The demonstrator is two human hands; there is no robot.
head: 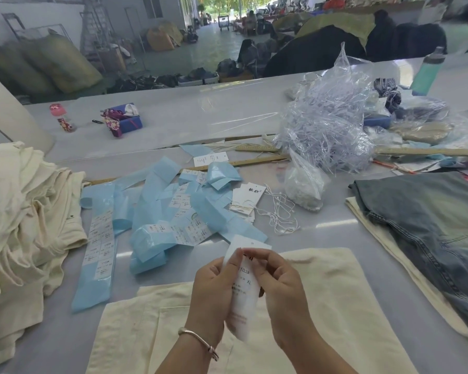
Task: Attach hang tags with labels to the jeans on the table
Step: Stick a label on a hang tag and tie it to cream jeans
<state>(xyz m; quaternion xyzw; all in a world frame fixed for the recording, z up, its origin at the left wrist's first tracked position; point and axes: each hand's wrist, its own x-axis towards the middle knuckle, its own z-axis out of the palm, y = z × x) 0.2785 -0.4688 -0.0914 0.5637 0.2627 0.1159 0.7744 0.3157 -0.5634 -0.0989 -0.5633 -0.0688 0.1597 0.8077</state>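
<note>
**stitchfan:** What was the person up to at that moment? Looked fiddly.

**tagbench_lee:** Both hands were up over the cream jeans lying flat at 6 o'clock on the bench. The left hand was curled round the left edge of a white hang tag, thumb on the front. The right hand pinched near the tag's top with fingertips, right where a printed label reading XL sat. Whether the label was fully stuck down, hard to tell.

**stitchfan:** So they were sticking the label on?

**tagbench_lee:** That was my read. Doing it well probably meant keeping the tag flat with the left hand and smoothing the sticker from one edge across, so it lay square with no bubbles and stayed clear of the punched hole near the top.

**stitchfan:** And the supplies?

**tagbench_lee:** Blue backing strips with more labels were sprawled at 10 o'clock from the hands. A small stack of blank tags sat at 12, with white string loops just beside it at 1 o'clock. More cream jeans were heaped at 9, and blue denim jeans lay at 3.

**stitchfan:** Next step, a loop?

**tagbench_lee:** Likely, and they were within easy reach.
</note>
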